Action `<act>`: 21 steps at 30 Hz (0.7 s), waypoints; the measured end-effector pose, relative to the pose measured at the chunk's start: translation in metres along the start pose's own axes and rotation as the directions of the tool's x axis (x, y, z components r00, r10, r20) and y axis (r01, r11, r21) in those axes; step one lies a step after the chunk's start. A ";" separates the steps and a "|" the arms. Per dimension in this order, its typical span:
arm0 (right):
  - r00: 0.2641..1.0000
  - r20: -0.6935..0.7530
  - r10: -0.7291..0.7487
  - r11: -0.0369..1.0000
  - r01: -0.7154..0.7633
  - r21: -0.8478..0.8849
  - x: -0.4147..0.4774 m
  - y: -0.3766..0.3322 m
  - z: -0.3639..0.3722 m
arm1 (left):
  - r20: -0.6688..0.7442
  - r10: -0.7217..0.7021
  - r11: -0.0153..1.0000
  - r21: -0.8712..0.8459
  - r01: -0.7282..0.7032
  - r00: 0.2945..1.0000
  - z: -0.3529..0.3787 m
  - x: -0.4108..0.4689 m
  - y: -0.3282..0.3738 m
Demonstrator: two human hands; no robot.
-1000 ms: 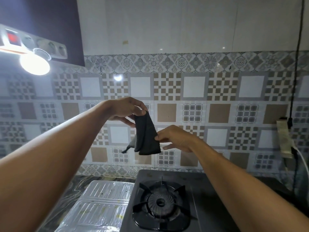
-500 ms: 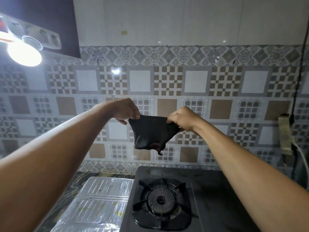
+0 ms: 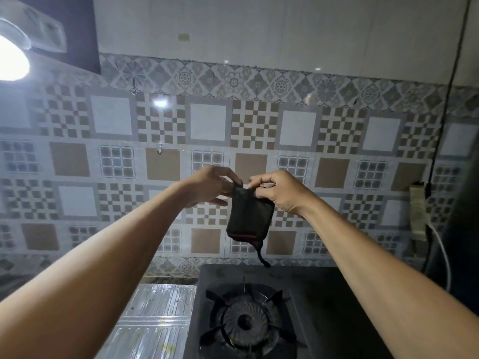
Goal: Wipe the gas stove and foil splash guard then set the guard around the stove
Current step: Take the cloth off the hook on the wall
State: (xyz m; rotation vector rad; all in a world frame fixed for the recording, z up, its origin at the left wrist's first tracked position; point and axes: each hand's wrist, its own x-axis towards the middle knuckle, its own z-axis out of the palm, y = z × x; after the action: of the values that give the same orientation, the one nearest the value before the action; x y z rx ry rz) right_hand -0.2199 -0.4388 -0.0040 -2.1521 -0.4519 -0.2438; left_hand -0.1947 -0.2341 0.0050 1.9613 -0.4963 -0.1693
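Observation:
A small dark cloth (image 3: 250, 219), folded into a rectangle with a loose strip dangling below it, hangs in the air in front of the tiled wall. My left hand (image 3: 208, 186) and my right hand (image 3: 278, 191) both pinch its top edge, close together. Below them the black gas stove (image 3: 318, 307) stands on the counter, its burner and pan support (image 3: 245, 322) bare. The silver foil splash guard (image 3: 158, 320) lies flat on the counter, just left of the stove, with small stains on it.
A patterned tiled wall (image 3: 207, 125) rises right behind the stove. A bright lamp (image 3: 10, 60) and a power strip hang at the upper left. A black cable (image 3: 451, 73) runs down the wall at the right to a taped spot and a white hose.
The cloth was held stretched wide between my hands; now my hands have come together at its top edge and the cloth hangs folded in half.

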 end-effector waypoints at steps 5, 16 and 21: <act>0.997 -0.072 -0.040 0.999 0.038 -0.030 0.006 -0.001 0.006 | 0.127 0.011 0.960 -0.279 0.025 0.992 -0.002 0.003 -0.007; 0.973 0.032 0.227 0.930 -0.226 0.291 0.003 0.052 0.029 | 0.047 -0.027 0.961 -0.272 0.039 0.999 0.009 0.024 -0.045; 0.923 -0.002 0.385 0.813 -0.339 0.474 0.004 0.097 0.059 | 0.048 -0.128 0.937 -0.323 0.136 0.991 0.024 0.045 -0.090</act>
State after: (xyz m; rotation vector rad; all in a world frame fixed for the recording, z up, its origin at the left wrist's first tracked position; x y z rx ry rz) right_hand -0.1766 -0.4417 -0.1086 -1.6947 -0.0221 -0.0163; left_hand -0.1384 -0.2407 -0.0817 1.6682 -0.3290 -0.3420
